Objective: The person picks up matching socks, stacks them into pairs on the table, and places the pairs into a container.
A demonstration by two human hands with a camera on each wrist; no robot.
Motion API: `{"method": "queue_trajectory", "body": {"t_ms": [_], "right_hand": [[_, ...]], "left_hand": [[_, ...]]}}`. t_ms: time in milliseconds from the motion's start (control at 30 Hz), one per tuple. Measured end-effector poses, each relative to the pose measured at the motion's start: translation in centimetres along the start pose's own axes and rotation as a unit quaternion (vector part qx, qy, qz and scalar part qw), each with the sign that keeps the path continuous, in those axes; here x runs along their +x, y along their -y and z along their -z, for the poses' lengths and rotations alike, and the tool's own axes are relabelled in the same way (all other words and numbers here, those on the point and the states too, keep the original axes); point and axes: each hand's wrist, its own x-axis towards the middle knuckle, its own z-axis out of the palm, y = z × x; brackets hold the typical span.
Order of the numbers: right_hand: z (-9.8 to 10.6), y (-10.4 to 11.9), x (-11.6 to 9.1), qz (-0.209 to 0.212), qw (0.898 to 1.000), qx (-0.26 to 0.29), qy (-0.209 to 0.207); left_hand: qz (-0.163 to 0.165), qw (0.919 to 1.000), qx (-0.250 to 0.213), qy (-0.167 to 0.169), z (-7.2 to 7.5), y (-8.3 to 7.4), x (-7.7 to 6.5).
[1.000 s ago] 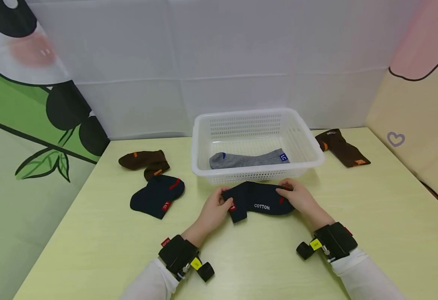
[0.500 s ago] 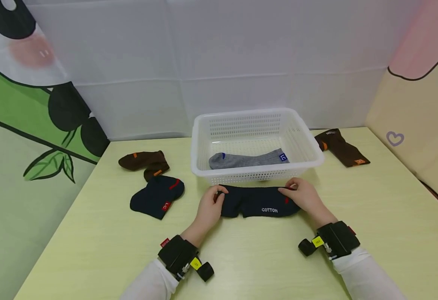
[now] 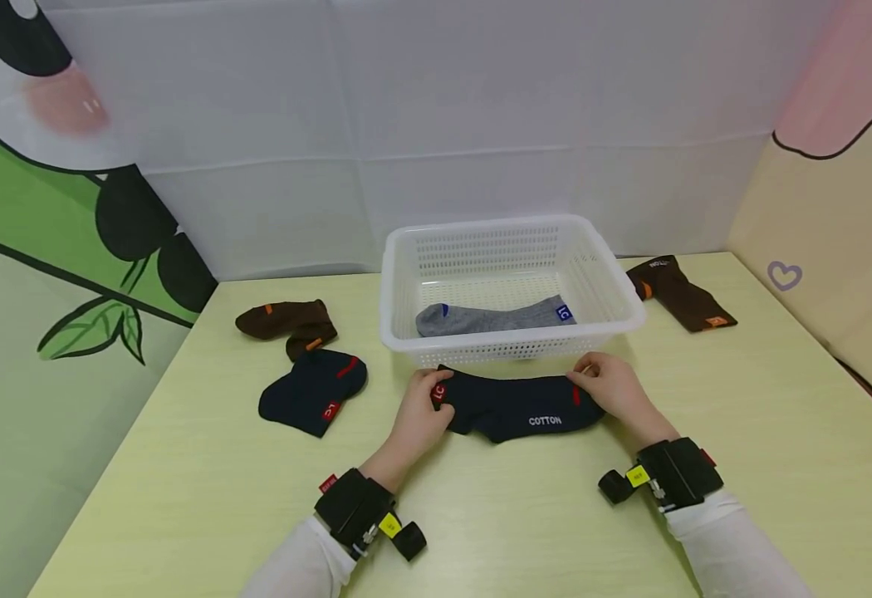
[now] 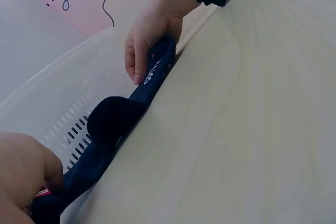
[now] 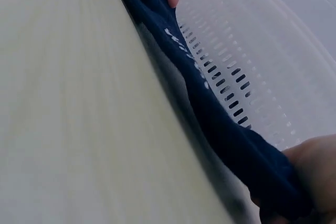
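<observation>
Navy sock (image 3: 514, 407), one, white "COTTON" lettering and red marks: stretched lengthwise just on my side of the white basket (image 3: 484, 249), outside it. Left hand (image 3: 415, 411): pinching the cuff end by its red label, near the basket's left front corner. Right hand (image 3: 614, 389): thumb and fingers pinched on the toe end, before the basket's right front part. Step in hand, as I judge it: straightening the sock. Good practice: draw the ends apart evenly, keep my grip at the extremities, and ease out the heel, which bulges toward me, without overstretching the knit. Lower edge: whether it touches the table (image 3: 526, 531) I cannot tell. Pose: both forearms slant inward toward the basket from my side, hands roughly level, fingers curled. Also listed: grey sock (image 3: 496, 320), inside the basket; second navy sock (image 3: 312, 390), left of it, lying loose.
</observation>
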Motion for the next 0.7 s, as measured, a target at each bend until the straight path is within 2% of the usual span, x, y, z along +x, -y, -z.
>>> {"method": "queue_trajectory", "body": {"t_ms": [167,433,633,700], "right_hand": [[0.25,0.12,0.00,0.002,1.000,0.007,-0.006],[0.68,0.08,-0.12,0.019,0.999,0.023,0.017],[0.98,0.15,-0.27,0.058,0.995,-0.011,0.081],[1.01,0.21,-0.30,0.059,0.993,-0.020,0.098]], "left_hand": [[-0.007,0.9997,0.025,0.003,-0.08,0.25,0.09],[-0.032,0.9985,0.039,-0.021,-0.19,0.41,0.02],[-0.056,0.9967,0.052,-0.028,-0.20,0.38,-0.04],[-0.060,0.9962,0.058,-0.025,-0.18,0.34,-0.04]]}}
